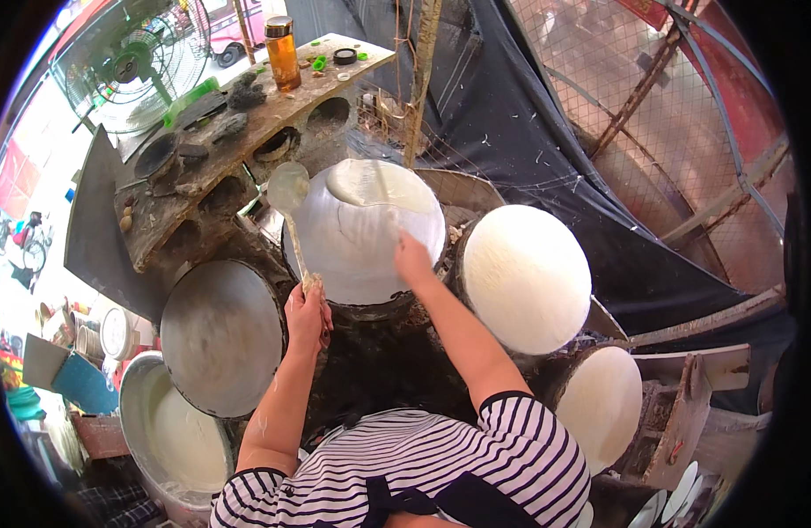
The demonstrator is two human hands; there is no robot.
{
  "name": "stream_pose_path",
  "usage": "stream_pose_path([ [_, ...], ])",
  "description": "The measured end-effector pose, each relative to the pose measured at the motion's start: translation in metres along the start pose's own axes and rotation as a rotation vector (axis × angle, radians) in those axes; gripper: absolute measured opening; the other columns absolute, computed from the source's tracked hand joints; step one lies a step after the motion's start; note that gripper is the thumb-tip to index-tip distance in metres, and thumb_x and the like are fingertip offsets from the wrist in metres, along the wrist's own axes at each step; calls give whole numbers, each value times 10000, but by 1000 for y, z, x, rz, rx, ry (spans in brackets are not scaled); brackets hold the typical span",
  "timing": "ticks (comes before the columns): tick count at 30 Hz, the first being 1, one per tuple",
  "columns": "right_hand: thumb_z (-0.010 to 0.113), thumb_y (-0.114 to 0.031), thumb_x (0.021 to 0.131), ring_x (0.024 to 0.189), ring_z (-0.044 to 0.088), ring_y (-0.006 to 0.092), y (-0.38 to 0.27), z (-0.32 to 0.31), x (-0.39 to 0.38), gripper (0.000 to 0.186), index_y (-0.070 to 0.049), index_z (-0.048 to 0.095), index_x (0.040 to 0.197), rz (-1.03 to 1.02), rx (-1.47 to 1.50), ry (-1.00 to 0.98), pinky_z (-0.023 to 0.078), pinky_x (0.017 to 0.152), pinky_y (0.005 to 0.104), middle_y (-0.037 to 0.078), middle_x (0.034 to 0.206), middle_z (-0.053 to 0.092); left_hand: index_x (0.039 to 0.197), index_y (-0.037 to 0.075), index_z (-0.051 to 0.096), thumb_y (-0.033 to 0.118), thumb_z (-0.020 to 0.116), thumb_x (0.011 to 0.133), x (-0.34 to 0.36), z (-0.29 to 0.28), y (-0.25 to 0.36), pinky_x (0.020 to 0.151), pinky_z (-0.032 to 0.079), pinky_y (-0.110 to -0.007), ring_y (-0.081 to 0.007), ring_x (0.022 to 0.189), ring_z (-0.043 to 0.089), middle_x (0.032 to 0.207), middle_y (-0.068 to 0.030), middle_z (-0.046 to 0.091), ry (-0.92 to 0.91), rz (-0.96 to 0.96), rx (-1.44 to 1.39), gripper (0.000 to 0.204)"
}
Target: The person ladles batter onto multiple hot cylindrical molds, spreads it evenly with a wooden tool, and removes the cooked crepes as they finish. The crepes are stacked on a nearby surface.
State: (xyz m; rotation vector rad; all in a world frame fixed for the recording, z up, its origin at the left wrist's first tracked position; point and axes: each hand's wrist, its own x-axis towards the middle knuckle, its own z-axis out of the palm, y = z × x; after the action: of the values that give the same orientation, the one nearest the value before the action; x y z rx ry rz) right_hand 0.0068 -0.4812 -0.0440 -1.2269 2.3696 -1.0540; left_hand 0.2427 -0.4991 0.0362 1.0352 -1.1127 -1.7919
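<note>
My left hand [308, 315] is closed round the long handle of a ladle [288, 188], whose batter-smeared bowl is raised by the left rim of the middle griddle. My right hand [413, 261] is closed over that griddle [348, 255], apparently on a pale, blurred spreader [393, 216] that reaches into the wet batter [370, 183]. White batter lies pooled along the far side of the round plate. A bare grey griddle [222, 339] stands to the left, and one covered with a white sheet of batter [527, 278] is to the right.
A large metal pot of batter [187, 440] stands at lower left. Another white-covered griddle [601, 407] is at lower right. A worn table [322, 88] carries an amber jar [282, 57]; a fan [132, 66] stands behind it. Black sheeting [511, 106] hangs at the back.
</note>
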Motion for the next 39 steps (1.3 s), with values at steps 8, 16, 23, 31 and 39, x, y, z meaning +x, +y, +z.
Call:
stream_pose_path([
  [8,414,-178,842,894,582,406,6,7,4,325,-97,555,1124,-102,-14,-239,451,796,485,239,926,615,823,68,493,209,519,916,-3,-1,-7,311,375,-232,-80,400,445,652,5,462,105,-27,-2,171],
  [16,442,-193,847,944,580,367,6,-28,49,378,-173,532,1213,-41,-129,-214,462,817,454,205,988,617,817,67,495,199,510,919,-18,4,-7,312,368,-230,-82,399,448,650,2,469,114,-15,-83,168],
  [23,461,-176,825,906,594,348,4,-31,29,389,-170,556,1202,-246,-127,-456,467,772,411,183,986,625,798,61,488,175,506,915,-31,3,1,308,362,-232,-85,390,443,653,-3,478,226,-23,-88,164],
  [31,454,-255,850,964,589,330,21,-46,83,353,-224,579,1178,-191,-209,-359,471,823,409,148,1036,627,867,53,510,197,498,927,-39,-3,0,314,376,-239,-86,412,454,680,-8,490,232,9,-114,156],
  [39,503,-141,795,696,576,179,43,-62,98,371,-166,613,1149,-258,58,-819,462,659,310,98,771,624,826,52,498,178,487,922,-44,-19,8,307,371,-240,-92,385,437,669,-11,476,306,7,-80,159],
])
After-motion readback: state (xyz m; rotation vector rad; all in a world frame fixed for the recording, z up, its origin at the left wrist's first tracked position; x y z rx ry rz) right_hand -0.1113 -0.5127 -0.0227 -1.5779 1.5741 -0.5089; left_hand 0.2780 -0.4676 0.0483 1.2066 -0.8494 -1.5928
